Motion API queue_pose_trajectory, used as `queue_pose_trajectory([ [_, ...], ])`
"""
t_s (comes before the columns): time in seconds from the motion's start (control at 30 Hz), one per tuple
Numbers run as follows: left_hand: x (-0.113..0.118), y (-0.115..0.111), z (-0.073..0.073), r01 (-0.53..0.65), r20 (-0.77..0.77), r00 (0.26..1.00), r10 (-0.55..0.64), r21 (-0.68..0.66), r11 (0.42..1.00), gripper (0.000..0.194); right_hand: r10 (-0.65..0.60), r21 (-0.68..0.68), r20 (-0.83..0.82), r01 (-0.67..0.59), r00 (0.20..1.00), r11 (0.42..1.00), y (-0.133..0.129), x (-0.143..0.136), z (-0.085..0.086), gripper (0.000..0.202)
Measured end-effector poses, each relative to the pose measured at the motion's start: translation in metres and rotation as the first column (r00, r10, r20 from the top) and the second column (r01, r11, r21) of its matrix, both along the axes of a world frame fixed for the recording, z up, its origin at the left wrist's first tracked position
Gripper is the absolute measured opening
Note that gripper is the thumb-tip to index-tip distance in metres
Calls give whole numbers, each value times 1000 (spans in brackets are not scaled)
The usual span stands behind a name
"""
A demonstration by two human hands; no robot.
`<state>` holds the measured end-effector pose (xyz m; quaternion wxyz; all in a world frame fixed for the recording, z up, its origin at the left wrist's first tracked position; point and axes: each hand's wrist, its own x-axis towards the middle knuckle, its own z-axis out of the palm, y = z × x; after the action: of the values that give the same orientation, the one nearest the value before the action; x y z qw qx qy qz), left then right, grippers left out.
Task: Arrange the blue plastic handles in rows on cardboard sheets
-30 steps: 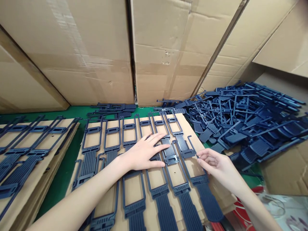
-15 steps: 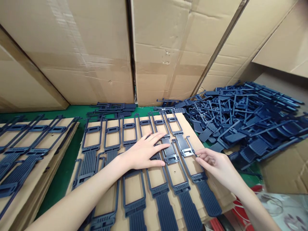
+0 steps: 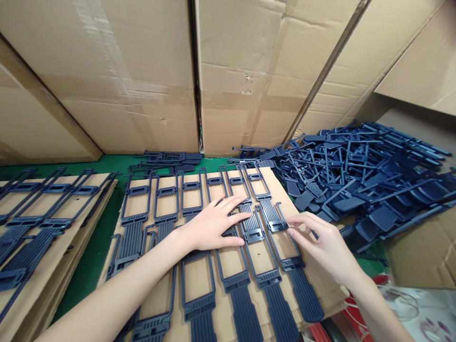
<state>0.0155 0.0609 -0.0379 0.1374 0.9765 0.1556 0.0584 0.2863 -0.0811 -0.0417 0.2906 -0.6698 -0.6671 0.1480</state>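
Note:
Dark blue plastic frame pieces, each with a ribbed paddle end, lie in two overlapping rows on a cardboard sheet (image 3: 256, 299). My left hand (image 3: 215, 225) rests palm down over the middle pieces, fingers spread. At the right end of the near row, my right hand (image 3: 317, 237) pinches the side bar of the last plastic frame piece (image 3: 304, 289) between thumb and fingers, beside its crossbar. That piece lies next to another frame piece (image 3: 281, 304) on its left. My left hand hides parts of several pieces beneath it.
A heap of loose frame pieces (image 3: 356, 166) lies at the right, with a few more (image 3: 167, 159) at the back. Another cardboard stack (image 3: 81, 232) bearing similar pieces stands at the left. Large cardboard boxes (image 3: 245, 57) wall off the green table (image 3: 89, 266) behind.
My right hand has shifted slightly, and the rightmost frame piece has moved a little to the left toward its neighbour. My left hand stays in place.

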Motion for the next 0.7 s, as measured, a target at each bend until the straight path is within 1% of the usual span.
queue_pose_trajectory([
  [0.13,0,0,1,2,7,1000,-2,0,1000,68,158,40,79,-161,984,986,5,-13,-2,23],
  [0.23,0,-1,1,4,12,1000,-4,2,1000,68,213,63,146,-224,966,973,6,-17,-8,23],
  [0.33,0,-1,0,5,5,1000,-5,10,1000,67,231,100,181,-252,956,963,6,-16,-12,23],
  [0.47,0,-1,-1,2,4,1000,-2,19,1000,68,255,101,188,-277,949,956,3,-12,-13,25],
  [0.7,1,0,0,3,10,1000,-4,25,1000,67,298,93,207,-322,932,942,-1,-6,-11,38],
])
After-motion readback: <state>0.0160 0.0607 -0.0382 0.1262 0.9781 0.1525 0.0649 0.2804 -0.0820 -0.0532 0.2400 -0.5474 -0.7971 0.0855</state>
